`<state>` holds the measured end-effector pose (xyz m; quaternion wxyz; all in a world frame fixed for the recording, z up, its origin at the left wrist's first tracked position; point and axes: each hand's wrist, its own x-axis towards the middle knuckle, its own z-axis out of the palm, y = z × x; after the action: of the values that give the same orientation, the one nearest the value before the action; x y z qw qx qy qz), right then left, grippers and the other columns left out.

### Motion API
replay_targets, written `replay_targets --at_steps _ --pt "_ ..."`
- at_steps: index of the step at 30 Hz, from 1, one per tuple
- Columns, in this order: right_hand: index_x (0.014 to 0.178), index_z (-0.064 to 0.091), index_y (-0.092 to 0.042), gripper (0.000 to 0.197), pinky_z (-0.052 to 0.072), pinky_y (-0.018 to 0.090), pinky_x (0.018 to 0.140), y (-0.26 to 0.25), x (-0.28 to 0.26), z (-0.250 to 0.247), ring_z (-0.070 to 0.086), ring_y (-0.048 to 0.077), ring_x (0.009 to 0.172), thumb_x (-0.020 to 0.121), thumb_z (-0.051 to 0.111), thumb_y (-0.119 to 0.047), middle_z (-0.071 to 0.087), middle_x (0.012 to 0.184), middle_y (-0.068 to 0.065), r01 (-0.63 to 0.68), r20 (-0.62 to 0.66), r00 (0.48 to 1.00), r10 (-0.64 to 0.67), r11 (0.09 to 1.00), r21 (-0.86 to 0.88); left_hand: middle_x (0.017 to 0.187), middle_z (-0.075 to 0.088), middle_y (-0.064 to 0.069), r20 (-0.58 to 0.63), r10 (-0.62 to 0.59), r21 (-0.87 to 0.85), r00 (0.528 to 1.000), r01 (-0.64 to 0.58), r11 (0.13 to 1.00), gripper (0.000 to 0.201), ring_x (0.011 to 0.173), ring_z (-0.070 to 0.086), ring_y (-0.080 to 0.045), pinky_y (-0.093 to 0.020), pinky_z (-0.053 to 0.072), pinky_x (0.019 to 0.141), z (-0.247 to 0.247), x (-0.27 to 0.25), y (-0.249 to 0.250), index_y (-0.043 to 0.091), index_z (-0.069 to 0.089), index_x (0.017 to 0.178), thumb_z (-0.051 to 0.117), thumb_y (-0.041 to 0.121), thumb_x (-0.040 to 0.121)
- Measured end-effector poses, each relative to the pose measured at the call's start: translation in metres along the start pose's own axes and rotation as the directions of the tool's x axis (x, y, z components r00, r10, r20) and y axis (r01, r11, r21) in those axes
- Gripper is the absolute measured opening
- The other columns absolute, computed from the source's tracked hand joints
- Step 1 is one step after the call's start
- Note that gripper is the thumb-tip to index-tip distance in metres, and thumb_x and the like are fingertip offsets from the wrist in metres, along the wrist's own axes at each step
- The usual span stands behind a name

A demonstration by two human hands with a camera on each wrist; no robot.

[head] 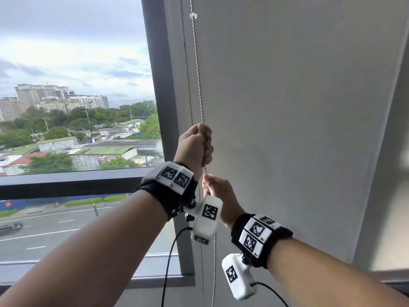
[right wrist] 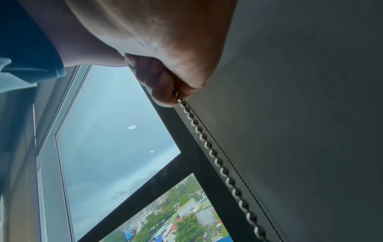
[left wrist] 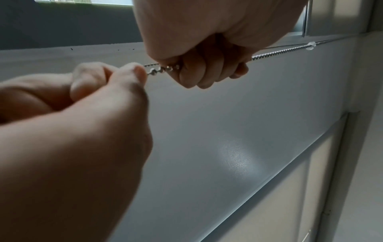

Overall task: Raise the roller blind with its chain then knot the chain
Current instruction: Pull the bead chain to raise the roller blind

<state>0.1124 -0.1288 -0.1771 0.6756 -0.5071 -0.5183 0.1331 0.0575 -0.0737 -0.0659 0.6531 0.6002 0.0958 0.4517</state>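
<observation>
A beaded metal chain (head: 199,85) hangs taut in front of the pale grey roller blind (head: 287,107), which covers the right window pane. My left hand (head: 195,147) grips the chain in a fist. Just under it, my right hand (head: 215,187) pinches the chain between thumb and finger. In the left wrist view, the left hand (left wrist: 207,65) and right hand (left wrist: 124,73) are a short gap apart, with a kinked bit of chain (left wrist: 159,70) between them. The right wrist view has the right hand (right wrist: 165,88) holding the chain (right wrist: 217,160) beside the blind (right wrist: 311,114). Loose strands (head: 214,262) hang below.
A dark window frame post (head: 159,85) stands just left of the chain, with bare glass and a city view beyond. A dark horizontal rail (head: 66,180) crosses that pane. A clear plastic connector (head: 193,15) sits high on the chain. Black camera cables (head: 168,262) dangle below my wrists.
</observation>
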Motion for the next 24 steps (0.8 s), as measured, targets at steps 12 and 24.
replay_targets --at_steps 12,24 --pt "0.101 0.063 -0.011 0.030 0.056 0.041 0.075 -0.095 0.074 -0.005 0.066 0.022 0.080 0.088 0.042 -0.029 0.068 0.085 0.008 0.134 -0.066 0.989 -0.135 0.991 -0.013 0.047 0.029 0.004 -0.034 -0.089 0.027 0.995 0.090 0.996 0.042 0.034 0.020 -0.007 -0.015 0.009 0.040 -0.022 -0.039 -0.048 0.019 0.044 0.057 0.026 -0.004 0.087" --pt "0.070 0.036 -0.020 0.034 0.018 0.013 0.036 -0.136 0.094 0.016 0.018 0.007 0.034 0.102 0.032 -0.031 0.023 0.055 -0.002 0.067 -0.119 0.992 -0.038 0.965 0.252 0.060 0.042 -0.006 -0.022 -0.240 0.163 0.971 0.240 0.957 0.010 0.047 0.039 -0.016 -0.021 0.031 0.048 -0.042 -0.064 -0.071 0.010 0.061 0.074 0.053 0.004 0.073"
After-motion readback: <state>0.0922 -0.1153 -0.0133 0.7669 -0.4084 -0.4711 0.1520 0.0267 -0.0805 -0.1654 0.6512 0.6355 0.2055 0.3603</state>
